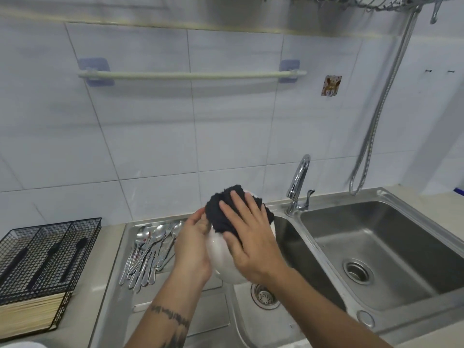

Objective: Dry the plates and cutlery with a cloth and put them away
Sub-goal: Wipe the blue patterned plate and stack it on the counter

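L hand [193,243] grips white plate [221,257] by its edge, tilted above the sink [376,247], prob so drips fall in. R hand [251,237] presses dark cloth [226,209] flat on it, wiping. Spoons [148,252] wait left of sink.

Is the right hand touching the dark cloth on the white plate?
Touching. The head view shows the right hand pressing flat on the dark cloth against the white plate.

Left hand [193,243] raised mid-frame, fingers curled, gripping from the left side. Right hand [251,237] laid flat opposite, fingers spread and straight, pressing. Both forearms bare, angled upward from below; left forearm tattooed.
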Demonstrator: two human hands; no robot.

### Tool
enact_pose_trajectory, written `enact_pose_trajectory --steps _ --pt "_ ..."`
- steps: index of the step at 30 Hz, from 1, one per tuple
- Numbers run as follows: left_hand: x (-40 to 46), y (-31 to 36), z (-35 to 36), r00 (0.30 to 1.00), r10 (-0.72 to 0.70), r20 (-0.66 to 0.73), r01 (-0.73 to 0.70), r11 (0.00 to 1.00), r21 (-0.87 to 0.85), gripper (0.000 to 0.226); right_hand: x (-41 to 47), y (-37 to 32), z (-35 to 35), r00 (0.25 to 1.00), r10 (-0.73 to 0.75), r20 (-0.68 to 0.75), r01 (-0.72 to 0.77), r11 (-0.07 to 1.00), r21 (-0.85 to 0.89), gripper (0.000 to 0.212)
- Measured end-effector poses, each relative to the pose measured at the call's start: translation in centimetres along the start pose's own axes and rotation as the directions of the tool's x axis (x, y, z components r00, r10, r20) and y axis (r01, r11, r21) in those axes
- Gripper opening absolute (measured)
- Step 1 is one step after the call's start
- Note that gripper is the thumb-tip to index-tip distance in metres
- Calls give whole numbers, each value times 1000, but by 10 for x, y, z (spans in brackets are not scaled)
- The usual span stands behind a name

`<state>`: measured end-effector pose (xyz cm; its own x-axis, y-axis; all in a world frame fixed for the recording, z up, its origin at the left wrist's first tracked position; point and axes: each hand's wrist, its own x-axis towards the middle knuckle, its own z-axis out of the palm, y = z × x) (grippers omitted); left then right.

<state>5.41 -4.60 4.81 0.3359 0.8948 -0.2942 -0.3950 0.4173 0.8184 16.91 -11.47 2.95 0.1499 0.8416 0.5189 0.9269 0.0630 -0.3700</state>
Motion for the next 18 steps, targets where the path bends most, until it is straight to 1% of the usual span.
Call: enact_pose_trajectory --steps 3,4,5,8,9,10,12,13,14,15,16,18 --pt "0 5 -4 998 44 -54 -40 997 69 24 20 15 -5 989 148 13 -149 987 62 58" --pt "1 6 -6 996 56 -69 -51 995 80 22 21 16 -5 985 172 24 -174 982 79 58" --pt "3 8 -9 995 69 -76 -62 994 89 20 21 13 -5 988 146 40 -149 986 73 58" --pt "6 10 -13 996 76 -47 -70 991 115 23 24 1 -4 995 -66 76 66 998 12 57" --pt "7 10 -14 997 71 -39 -67 992 110 24 29 1 -4 992 -95 77 93 995 25 56" --pt "6 10 -14 996 76 -43 -70 992 108 22 34 3 -4 995 -78 70 73 995 63 55" --pt "5 12 -15 992 108 -70 -100 989 111 17 40 16 -4 998 52 43 -60 976 211 52" --pt "5 12 -16 989 120 -85 -111 989 102 16 38 26 -4 987 155 43 -161 936 312 51" --pt "5 14 -17 987 124 -98 -116 990 85 16 32 35 -4 961 266 73 -272 869 413 48" --pt "6 15 -18 986 126 -108 -120 991 59 16 23 43 -3 923 362 134 -378 778 502 46" --pt "7 16 -20 985 122 -120 -120 992 25 17 12 47 0 884 425 193 -454 690 564 45" --pt "10 17 -19 987 101 -128 -106 994 -30 19 -9 45 11 832 500 239 -524 569 633 47"
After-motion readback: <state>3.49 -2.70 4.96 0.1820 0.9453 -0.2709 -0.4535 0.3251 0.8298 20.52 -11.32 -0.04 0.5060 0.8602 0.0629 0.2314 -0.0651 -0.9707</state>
